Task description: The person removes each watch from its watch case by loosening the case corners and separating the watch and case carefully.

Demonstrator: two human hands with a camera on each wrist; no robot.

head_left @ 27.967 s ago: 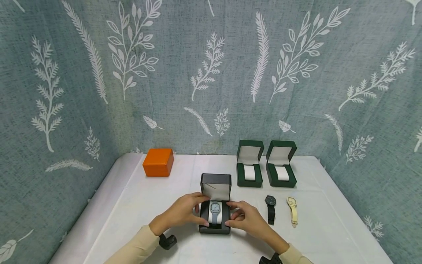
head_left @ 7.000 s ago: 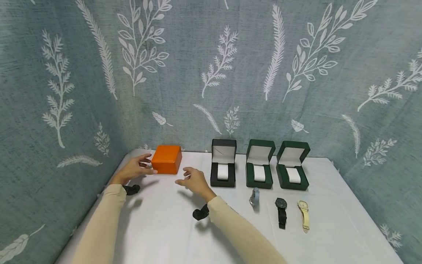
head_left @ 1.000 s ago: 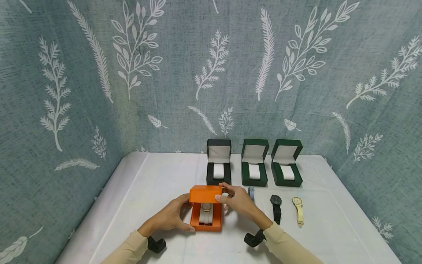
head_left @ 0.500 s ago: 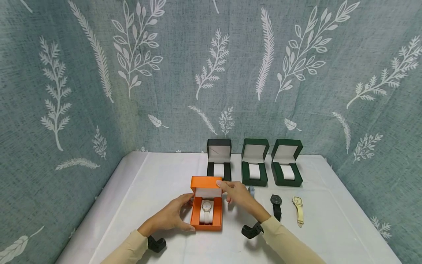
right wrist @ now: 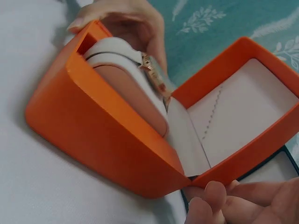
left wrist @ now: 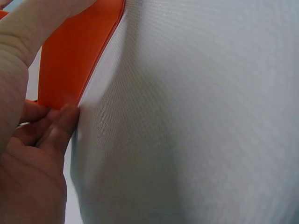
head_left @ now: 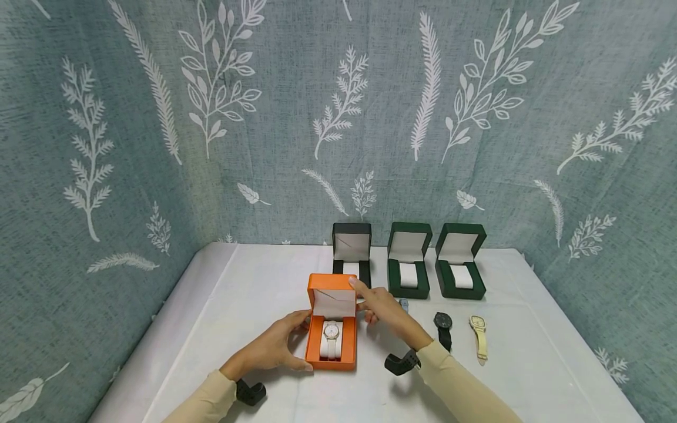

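An orange watch box (head_left: 346, 355) stands on the table in front of me, its lid (head_left: 331, 282) raised. Inside, a white-strapped watch (head_left: 331, 332) with a rose-gold case sits around a cushion (right wrist: 126, 86). My left hand (head_left: 270, 345) grips the left side of the base, thumb at the front corner and fingers towards the back. At the lid's right side is my right hand (head_left: 388, 311), one fingertip on its upper corner and other fingers curled by the hinge. A blue-grey watch (head_left: 404, 304) is partly hidden behind the right hand.
Behind stand an open black watch box (head_left: 351, 241), partly covered by the orange lid, and two open green watch boxes (head_left: 408, 291) (head_left: 462, 292) with white cushions. A black watch (head_left: 443, 329) and a yellow watch (head_left: 478, 338) lie at right.
The black box went to the back, its blue-grey watch onto the table. The orange box came forward from the back left. Over the last second its lid swung up and back.
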